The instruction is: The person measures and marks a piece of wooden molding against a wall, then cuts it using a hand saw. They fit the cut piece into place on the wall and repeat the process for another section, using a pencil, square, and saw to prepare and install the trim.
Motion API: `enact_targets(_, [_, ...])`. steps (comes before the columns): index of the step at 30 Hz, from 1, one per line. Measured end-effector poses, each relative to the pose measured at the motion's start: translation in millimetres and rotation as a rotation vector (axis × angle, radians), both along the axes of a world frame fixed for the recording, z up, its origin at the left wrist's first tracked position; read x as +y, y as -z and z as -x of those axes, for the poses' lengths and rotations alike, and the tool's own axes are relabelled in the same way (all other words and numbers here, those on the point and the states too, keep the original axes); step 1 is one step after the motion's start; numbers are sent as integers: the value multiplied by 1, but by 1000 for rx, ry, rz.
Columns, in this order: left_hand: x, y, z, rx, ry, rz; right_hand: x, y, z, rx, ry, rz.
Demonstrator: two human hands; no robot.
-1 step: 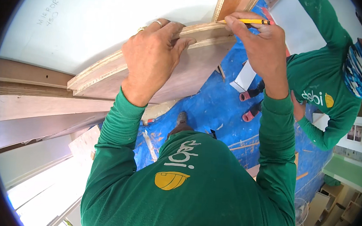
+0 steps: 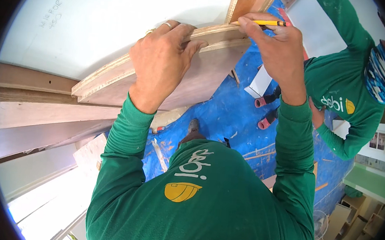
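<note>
My left hand (image 2: 163,58) is wrapped over the top edge of a curved plywood panel (image 2: 110,79), thumb on the near side and fingers over the far side. A ring shows on one finger. In my right hand (image 2: 282,52) is a yellow pencil (image 2: 266,22), pinched between thumb and fingers. The pencil lies almost level, its tip at the panel's right end, where the panel meets an upright plywood piece (image 2: 246,7). Behind the panel spreads a white board (image 2: 105,20) with faint pencil writing on it.
Blue sheeting (image 2: 219,122) covers the floor, with wood offcuts and strips lying on it. A co-worker in a green shirt (image 2: 337,85) stands close on my right. Wooden rails (image 2: 34,78) run along the left. Shelving units (image 2: 359,225) stand at the lower right.
</note>
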State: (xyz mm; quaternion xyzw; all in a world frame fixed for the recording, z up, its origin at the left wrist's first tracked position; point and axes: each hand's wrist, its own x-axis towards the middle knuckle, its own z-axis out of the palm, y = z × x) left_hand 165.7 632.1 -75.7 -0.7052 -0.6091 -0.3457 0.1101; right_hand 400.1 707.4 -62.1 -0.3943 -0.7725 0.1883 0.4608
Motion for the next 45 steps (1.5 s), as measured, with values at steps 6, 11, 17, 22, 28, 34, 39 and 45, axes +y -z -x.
enact_targets(6, [-2,0,0,-52,-4,30,-6,-7,-2,-35,17,122])
enact_targets(11, [-1,-1,1,-8,15,-10,-6,-3,-6,48,35,18])
enact_targets(17, [-3,-1,11,62,45,54,-61,86,-37,337,159,246])
enact_targets(22, [-12,-21,18,76,194,111,-177,251,-115,189,406,565])
enact_targets(28, [-54,-50,2,38,407,94,-331,319,-121,861,779,951])
enact_targets(34, [-103,-31,-75,20,773,118,-349,226,-116,1079,728,572])
enact_targets(39, [-173,1,-168,165,1128,147,-418,139,-145,1339,522,220])
enact_targets(45, [-277,77,-245,325,1582,237,-582,171,-126,1272,937,239])
